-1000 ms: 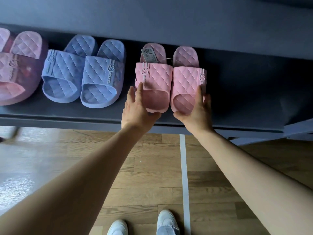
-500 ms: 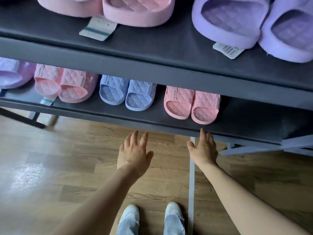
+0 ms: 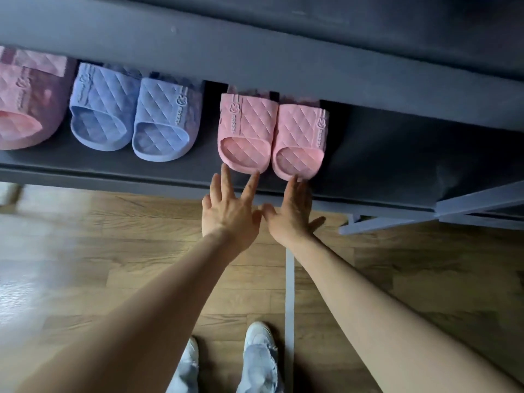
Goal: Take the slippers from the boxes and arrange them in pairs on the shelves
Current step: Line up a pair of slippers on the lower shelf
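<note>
A pair of pink quilted slippers stands side by side on the dark lower shelf, toes toward me: the left slipper and the right slipper. My left hand reaches out with straight, spread fingers, and its fingertips touch the toe of the left pink slipper. With fingers extended, my right hand touches the toe of the right pink slipper. Neither hand holds anything. The heels of the pair are hidden under the upper shelf.
A blue pair stands left of the pink pair, and another pink slipper lies at the far left edge. Shelf room lies right of the pink pair. Below are a wooden floor, a grey tape line and my shoes.
Half a second ago both hands hung below the shelf edge, off the slippers. Now they reach forward and touch the toes of the pink pair. The view has dropped closer to the lower shelf.
</note>
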